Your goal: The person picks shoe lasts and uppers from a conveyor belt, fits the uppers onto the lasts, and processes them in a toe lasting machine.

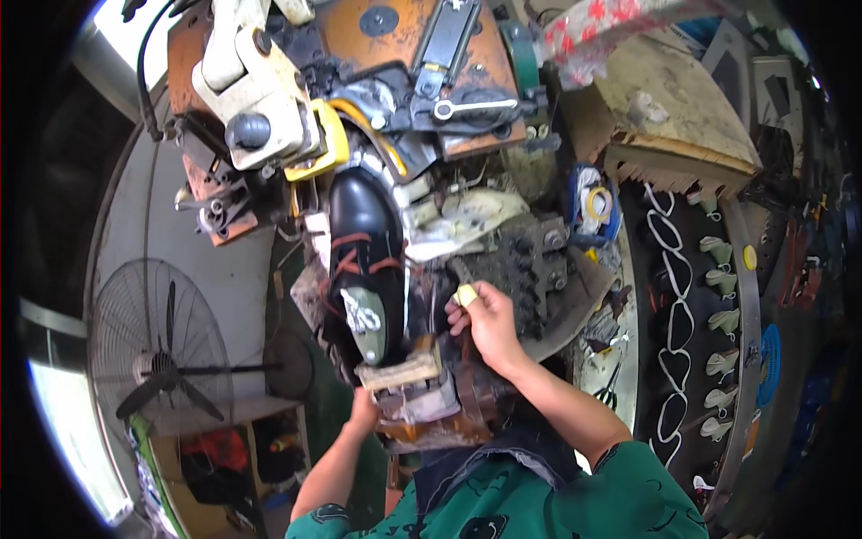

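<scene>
Your right hand (489, 316), one fingertip wrapped in a pale yellow guard, rests at the side of the grimy steel shoe-lasting machine (503, 260), fingers curled and pressing lightly against its dark side plate; they close on nothing you could lift. Your left hand (364, 411) sits low under the worn wooden heel block (404, 370), mostly hidden by it, so I cannot tell whether it grips or only steadies.

The glossy black leather shoe with red-brown cord across its upper (364, 247) is mounted toe-away in the middle of the machine, its grey insole patch (364, 314) facing you, just left of your right hand.

Watch these risks. Your right fingers lie very near the clamps beside the shoe; if the machine cycles while they rest there, they could be pinched. The left hand under the block is out of your sight, so a shift of the block could trap it. If the shoe sits slightly askew, the upper may be pulled unevenly. The standing fan (162, 359) is well apart to your left.
</scene>
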A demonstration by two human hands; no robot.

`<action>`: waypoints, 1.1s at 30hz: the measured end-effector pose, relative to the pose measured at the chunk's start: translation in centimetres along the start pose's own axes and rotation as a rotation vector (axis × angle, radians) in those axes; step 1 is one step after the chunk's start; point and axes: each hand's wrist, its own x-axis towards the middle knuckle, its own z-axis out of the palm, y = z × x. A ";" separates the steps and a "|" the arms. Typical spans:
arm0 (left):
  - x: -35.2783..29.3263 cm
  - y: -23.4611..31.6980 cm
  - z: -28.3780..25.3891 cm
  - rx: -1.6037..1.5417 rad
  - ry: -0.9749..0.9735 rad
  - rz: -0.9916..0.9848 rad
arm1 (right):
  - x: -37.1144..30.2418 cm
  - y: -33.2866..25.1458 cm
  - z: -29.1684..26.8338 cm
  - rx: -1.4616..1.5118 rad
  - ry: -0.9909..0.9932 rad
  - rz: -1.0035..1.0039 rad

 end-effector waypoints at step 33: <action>-27.8 37.6 67.1 0.044 -1.292 0.853 | -42.2 12.3 -43.1 -0.009 1.764 0.069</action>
